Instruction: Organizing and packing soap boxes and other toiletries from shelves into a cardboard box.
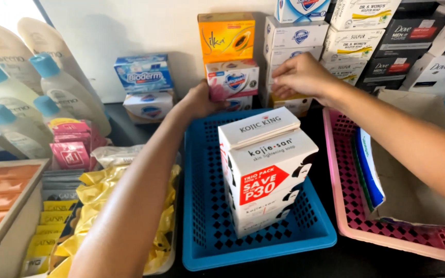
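Stacked soap cartons line the white wall at the back of a dark shelf crowded with baskets. I see my left hand (200, 99) closed on a pink-and-white soap box (231, 79), which stands just behind the far rim of the blue basket (207, 247) with an orange box (226, 36) resting on top of it. My right hand (301, 77) reaches to the stack of white soap cartons (293, 37) just right of that, fingers curled against the carton fronts; I cannot tell whether it actually grips one. Inside the blue basket, near its middle, stands a pile of white boxes with red labels (266, 164). At the right edge sits a pink basket (359, 231) holding a brown paper bag (413, 190). Along the left edge stand pale lotion bottles with blue caps (52, 87), with yellow sachets (91, 195) in front of them.
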